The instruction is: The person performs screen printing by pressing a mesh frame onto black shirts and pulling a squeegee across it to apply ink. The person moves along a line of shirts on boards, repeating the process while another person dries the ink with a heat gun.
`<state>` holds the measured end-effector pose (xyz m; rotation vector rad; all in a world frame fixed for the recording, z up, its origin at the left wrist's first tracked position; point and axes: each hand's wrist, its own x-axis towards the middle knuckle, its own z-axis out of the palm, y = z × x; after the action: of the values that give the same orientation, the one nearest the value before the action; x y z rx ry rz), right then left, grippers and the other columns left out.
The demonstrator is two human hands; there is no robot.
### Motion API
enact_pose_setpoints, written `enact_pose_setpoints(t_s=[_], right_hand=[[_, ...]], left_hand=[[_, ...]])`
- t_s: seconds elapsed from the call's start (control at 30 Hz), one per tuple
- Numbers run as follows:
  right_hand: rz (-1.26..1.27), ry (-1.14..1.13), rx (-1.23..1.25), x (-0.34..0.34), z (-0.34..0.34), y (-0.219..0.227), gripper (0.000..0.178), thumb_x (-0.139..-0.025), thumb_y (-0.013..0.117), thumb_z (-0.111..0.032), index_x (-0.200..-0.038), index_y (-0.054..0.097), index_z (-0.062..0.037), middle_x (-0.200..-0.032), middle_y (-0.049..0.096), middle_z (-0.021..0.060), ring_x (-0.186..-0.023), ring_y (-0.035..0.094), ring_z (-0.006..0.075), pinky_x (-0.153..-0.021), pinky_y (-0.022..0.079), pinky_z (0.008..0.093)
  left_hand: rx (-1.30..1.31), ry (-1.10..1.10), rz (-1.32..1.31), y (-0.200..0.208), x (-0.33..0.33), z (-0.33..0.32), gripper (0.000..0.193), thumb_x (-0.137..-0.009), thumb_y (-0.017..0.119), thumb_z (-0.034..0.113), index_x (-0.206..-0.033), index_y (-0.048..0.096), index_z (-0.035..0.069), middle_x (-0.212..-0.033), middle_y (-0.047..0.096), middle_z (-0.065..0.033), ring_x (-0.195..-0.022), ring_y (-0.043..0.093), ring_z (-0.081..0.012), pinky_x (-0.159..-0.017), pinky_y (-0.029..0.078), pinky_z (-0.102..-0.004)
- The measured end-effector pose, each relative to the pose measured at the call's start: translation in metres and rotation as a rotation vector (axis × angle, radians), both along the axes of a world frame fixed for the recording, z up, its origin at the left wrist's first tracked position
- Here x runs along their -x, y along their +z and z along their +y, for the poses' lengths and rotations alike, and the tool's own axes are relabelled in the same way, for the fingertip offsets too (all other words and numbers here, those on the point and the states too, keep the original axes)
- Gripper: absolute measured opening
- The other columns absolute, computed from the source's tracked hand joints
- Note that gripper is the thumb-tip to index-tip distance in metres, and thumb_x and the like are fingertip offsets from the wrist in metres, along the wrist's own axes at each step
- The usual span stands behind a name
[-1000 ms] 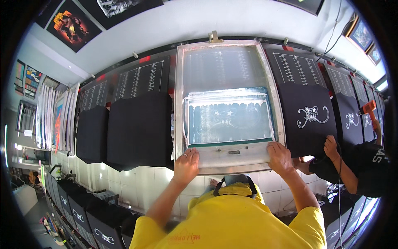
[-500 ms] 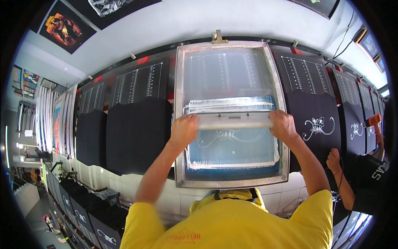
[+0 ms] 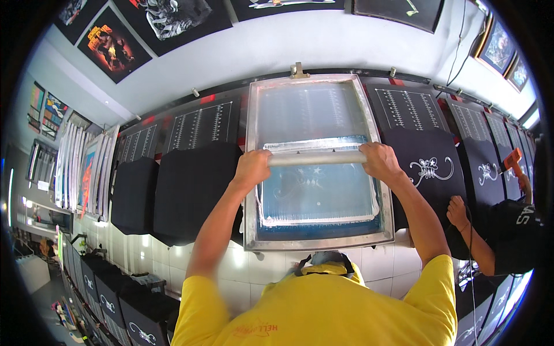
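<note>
My left hand (image 3: 253, 167) and my right hand (image 3: 381, 160) are closed round the two ends of a wide squeegee (image 3: 316, 158). The squeegee lies crosswise inside a metal-framed printing screen (image 3: 323, 245), around the middle of its mesh. A band of white ink (image 3: 323, 143) runs along its far side, and more white ink lines the near edge of the blue stencil area. Through the mesh a pale curling design shows faintly. What lies beneath the screen is mostly hidden. A clamp (image 3: 298, 71) stands at the screen's far edge.
Black shirts on boards flank the screen: a plain shirt (image 3: 196, 193) on the left, a printed shirt (image 3: 427, 164) on the right. At the far right another person's hand (image 3: 457, 212) hangs near an orange heat gun (image 3: 512, 158). Stacked screens (image 3: 81, 167) stand at left.
The view has tilted up, showing more wall. Held in both hands, the squeegee sits slightly farther up the screen, and less of its broad face shows.
</note>
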<state>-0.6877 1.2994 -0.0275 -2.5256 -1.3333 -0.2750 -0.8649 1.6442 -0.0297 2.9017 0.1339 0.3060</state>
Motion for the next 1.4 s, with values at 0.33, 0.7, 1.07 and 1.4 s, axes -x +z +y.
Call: enact_pose_setpoints(t_s=[0.33,0.7,1.07,1.4], right_hand=[[0.094,0.018,-0.027,0.113,-0.068,-0.019,0.030,-0.063,0.070,-0.001,-0.091,0.061,-0.0048,-0.094,0.065,0.0109,-0.091,0.065,0.0308,-0.075,0.055,0.0421],[0.109,0.014,0.008,0.151,-0.082,-0.033,0.035,-0.059,0.071,0.002,-0.092,0.060,-0.0034,-0.099,0.065,0.0116,-0.095,0.064,0.0313,-0.082,0.055,0.0405],[0.044,0.009,-0.022,0.046,-0.030,-0.037,0.033,-0.057,0.074,-0.001,-0.086,0.059,-0.0045,-0.087,0.064,0.0101,-0.084,0.066,0.0296,-0.070,0.057,0.0401],[0.072,0.015,0.095,-0.029,0.001,-0.026,0.017,-0.068,0.070,-0.006,-0.084,0.066,-0.0046,-0.083,0.068,0.0137,-0.081,0.069,0.0332,-0.072,0.056,0.0444]], left_hand=[[0.036,0.059,0.056,-0.013,0.119,-0.072,0.035,-0.068,0.060,-0.002,-0.101,0.069,0.004,-0.101,0.071,-0.0164,-0.093,0.069,-0.0341,-0.081,0.057,-0.0442],[-0.118,-0.048,-0.114,-0.046,0.161,-0.093,0.021,-0.073,0.061,0.000,-0.093,0.066,0.000,-0.104,0.072,-0.0139,-0.098,0.070,-0.0278,-0.079,0.060,-0.0359],[-0.083,-0.064,-0.139,-0.047,0.052,-0.032,0.022,-0.071,0.060,-0.001,-0.092,0.066,-0.002,-0.085,0.069,-0.0144,-0.077,0.069,-0.0297,-0.066,0.059,-0.0373],[-0.006,-0.020,0.025,-0.019,-0.016,0.000,0.023,-0.065,0.063,0.002,-0.088,0.070,0.005,-0.085,0.070,-0.0181,-0.080,0.068,-0.0378,-0.074,0.055,-0.0475]])
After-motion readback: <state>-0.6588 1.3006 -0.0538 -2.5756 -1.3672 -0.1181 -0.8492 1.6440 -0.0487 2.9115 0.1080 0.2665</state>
